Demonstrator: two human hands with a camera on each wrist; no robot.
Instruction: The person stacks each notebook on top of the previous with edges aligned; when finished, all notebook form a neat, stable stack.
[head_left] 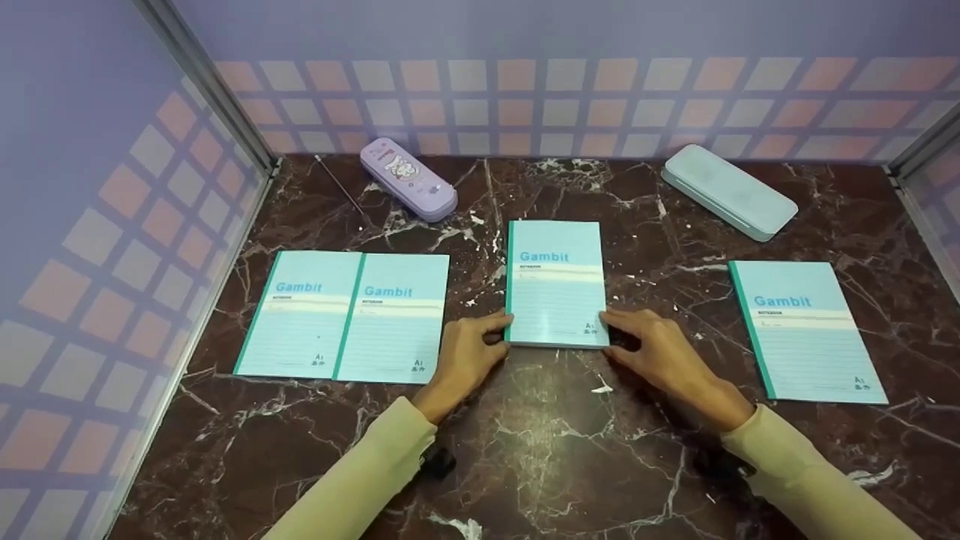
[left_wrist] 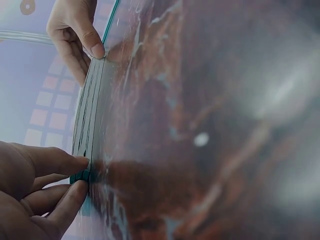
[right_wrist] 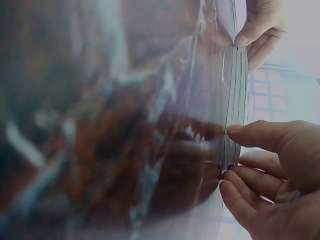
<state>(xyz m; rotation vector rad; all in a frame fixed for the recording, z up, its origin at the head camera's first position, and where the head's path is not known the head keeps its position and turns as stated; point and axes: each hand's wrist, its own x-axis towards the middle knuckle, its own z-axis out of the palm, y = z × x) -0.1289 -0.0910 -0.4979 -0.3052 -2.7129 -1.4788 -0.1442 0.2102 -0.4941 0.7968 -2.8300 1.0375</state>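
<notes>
At the middle of the dark brown marble tabletop [head_left: 555,450], a small stack of light blue "Gambit" notebooks with green spines [head_left: 556,283] lies flat, its near short edge turned toward the person. The left hand [head_left: 463,358] pinches the stack's near left corner: the left wrist view shows the thumb [left_wrist: 55,160] on top and the fingers curled against the edge at the green spine. The right hand [head_left: 660,356] grips the near right corner the same way, thumb [right_wrist: 260,136] over the top cover and fingers tucked at the underside of the page edges. Both wrist views show several thin notebooks layered together, their edges roughly aligned, with the stack still touching the marble.

Toward the left edge of the tabletop, two more light blue notebooks [head_left: 345,315] lie side by side, the right one overlapping the left one's edge. Near the right edge a single light blue notebook [head_left: 806,330] lies alone, slightly turned, well apart from the stack. Close to the far edge, left of centre, sits a lilac pencil case with a cartoon print [head_left: 407,178], tilted diagonally, and just beside it, nearer the far left corner, a thin dark pen or rod [head_left: 341,187]. By the far right corner rests a pale mint pencil case [head_left: 727,191], also lying diagonally. Both forearms wear pale yellow sleeves [head_left: 375,472].
</notes>
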